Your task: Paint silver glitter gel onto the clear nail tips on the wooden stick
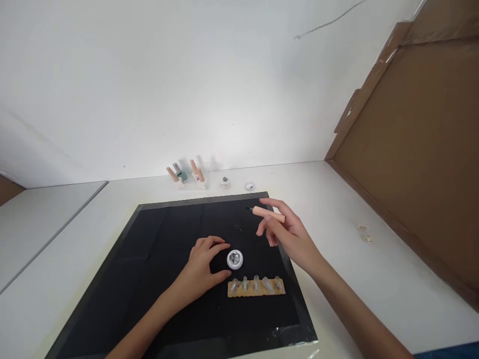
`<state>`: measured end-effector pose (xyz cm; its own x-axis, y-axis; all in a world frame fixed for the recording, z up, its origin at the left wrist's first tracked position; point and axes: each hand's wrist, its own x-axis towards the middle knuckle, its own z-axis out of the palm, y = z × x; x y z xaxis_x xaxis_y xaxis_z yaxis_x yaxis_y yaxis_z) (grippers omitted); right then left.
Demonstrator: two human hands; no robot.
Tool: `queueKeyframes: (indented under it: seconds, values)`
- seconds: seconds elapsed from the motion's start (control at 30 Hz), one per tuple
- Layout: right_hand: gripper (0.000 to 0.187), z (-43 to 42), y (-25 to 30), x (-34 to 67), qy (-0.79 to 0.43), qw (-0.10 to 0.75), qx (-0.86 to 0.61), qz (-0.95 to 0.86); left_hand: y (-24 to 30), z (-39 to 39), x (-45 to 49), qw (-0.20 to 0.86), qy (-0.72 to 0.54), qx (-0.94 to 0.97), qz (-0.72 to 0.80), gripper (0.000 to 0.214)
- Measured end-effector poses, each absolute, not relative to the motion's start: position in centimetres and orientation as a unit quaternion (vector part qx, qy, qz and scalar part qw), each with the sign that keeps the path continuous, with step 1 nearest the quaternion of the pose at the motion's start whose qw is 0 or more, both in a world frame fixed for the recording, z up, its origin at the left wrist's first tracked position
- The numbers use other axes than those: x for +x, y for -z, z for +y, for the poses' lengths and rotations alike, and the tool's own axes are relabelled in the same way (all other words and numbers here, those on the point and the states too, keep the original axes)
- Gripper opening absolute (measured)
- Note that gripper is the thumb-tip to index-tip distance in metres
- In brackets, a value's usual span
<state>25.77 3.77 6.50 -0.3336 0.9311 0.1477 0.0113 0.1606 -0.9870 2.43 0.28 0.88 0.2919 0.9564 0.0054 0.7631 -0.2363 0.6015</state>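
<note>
Brace the small white jar on the black mat with your left hand, thumb and forefinger spread just left of it (contact unclear), and lower the peach brush, pinched in your right hand up-right of the jar, slowly, since its dark tip is too small to read.

- a few little polish bottles lined up at the back by the wall
- tiny white lid just right of them
- big brown cardboard sheet on the right

Obs: peach-handled brush roughly level, dark tip pointing left, pinched in right hand. Also small round white jar, upright, open, contents silvery, possibly glitter, just beside left hand.
</note>
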Motion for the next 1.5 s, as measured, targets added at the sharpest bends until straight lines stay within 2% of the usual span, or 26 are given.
queueKeyframes:
  seconds: [0.13, 0.57, 0.67, 0.9, 1.1, 1.5]
  values:
    - [0.018, 4.6, -4.3, 25.8, -0.549, 0.438, -0.383, -0.601, -0.8, 0.4, 3.2, 0.246, -0.191, 0.772, 0.554, 0.030]
    - [0.021, 3.6, -3.5, 25.6, -0.488, 0.428, -0.335, -0.683, -1.2, -1.2, 3.6, 0.327, -0.369, 0.709, 0.504, 0.017]
    - [0.024, 3.1, -3.6, 25.6, -0.479, 0.424, -0.318, -0.700, -1.0, -1.6, 3.6, 0.365, -0.423, 0.684, 0.468, 0.020]
    - [0.017, 2.1, -3.7, 25.5, -0.424, 0.468, -0.273, -0.726, -0.3, -2.0, 3.7, 0.411, -0.478, 0.649, 0.425, 0.027]
    - [0.012, 1.7, -4.1, 25.6, -0.401, 0.478, -0.241, -0.743, -0.2, -1.6, 3.8, 0.519, -0.517, 0.567, 0.377, 0.034]
    - [0.015, 1.2, -4.1, 24.8, -0.380, 0.472, -0.232, -0.761, -1.0, -1.4, 3.9, 0.650, -0.493, 0.457, 0.355, 0.035]
